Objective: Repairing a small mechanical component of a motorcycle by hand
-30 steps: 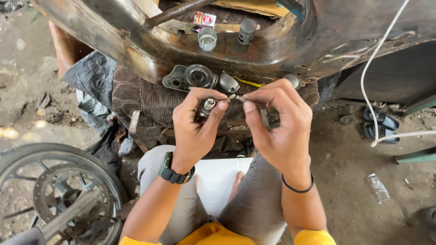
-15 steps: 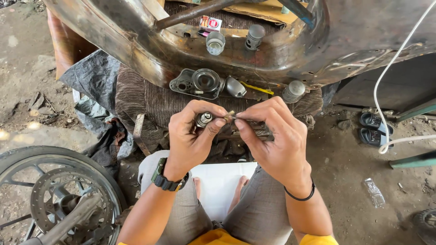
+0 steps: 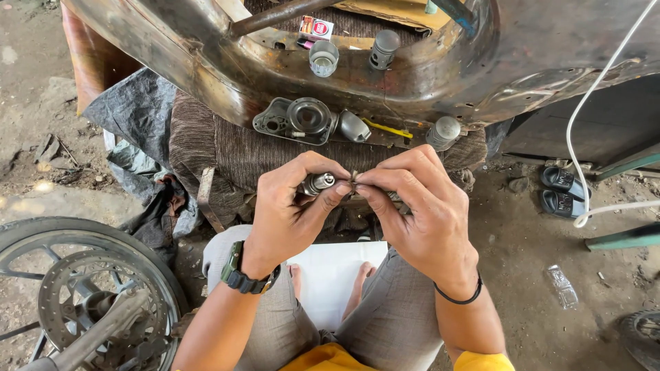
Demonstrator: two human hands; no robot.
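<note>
The left hand (image 3: 292,209) is clamped around a small silvery metal cylinder with a dark end (image 3: 317,183), thumb below and fingers curled over the top, so the part juts out toward the other hand. The right hand (image 3: 419,213) has its thumb and forefinger pinched together on a tiny metal piece (image 3: 355,177) that touches the cylinder's open end; what the piece is cannot be told at this size. As a judgement, the fitting work on the cylinder is in its middle: the two parts meet but do not look seated, and other parts lie untouched. Just beyond the cylinder, on a brown ribbed cloth (image 3: 240,154), rest a grey cast-metal cover with a round hollow (image 3: 294,120), a yellow-handled tool (image 3: 388,129) and a round-topped grey cap (image 3: 443,132). Farther past the cylinder runs a rusty curved metal frame (image 3: 206,62); to the cylinder's lower left, a spoked wheel (image 3: 82,295).
</note>
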